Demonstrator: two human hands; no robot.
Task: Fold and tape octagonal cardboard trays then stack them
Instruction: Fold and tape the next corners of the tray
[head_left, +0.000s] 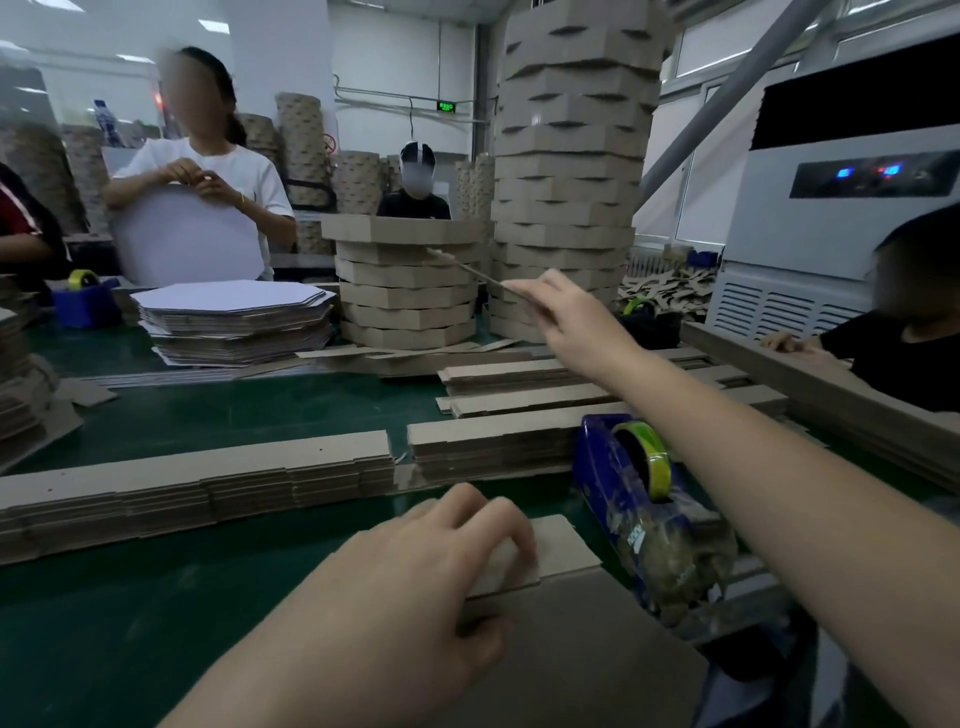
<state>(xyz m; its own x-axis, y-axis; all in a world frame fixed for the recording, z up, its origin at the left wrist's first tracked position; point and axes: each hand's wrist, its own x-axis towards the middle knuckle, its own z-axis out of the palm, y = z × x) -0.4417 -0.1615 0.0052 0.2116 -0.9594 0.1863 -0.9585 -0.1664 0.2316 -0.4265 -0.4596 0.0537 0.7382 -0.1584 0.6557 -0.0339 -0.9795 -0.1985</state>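
Note:
My left hand (441, 561) grips the folded edge of a brown cardboard piece (561, 639) lying at the near edge of the green table (156, 597), fingers curled over its flap. My right hand (561, 317) is stretched far forward and pinches a thin cardboard strip (467, 270) that points toward the short stack of folded octagonal trays (408, 291). A much taller tray stack (571, 156) stands just right of it. A blue tape dispenser (639, 509) with a yellow-green roll sits under my right forearm.
Bundles of long flat cardboard strips (197, 488) lie across the table's middle. A pile of white octagonal sheets (234, 322) sits at the back left. Three other people work around the table. A second blue dispenser (85, 301) is far left; a grey machine (831, 208) stands right.

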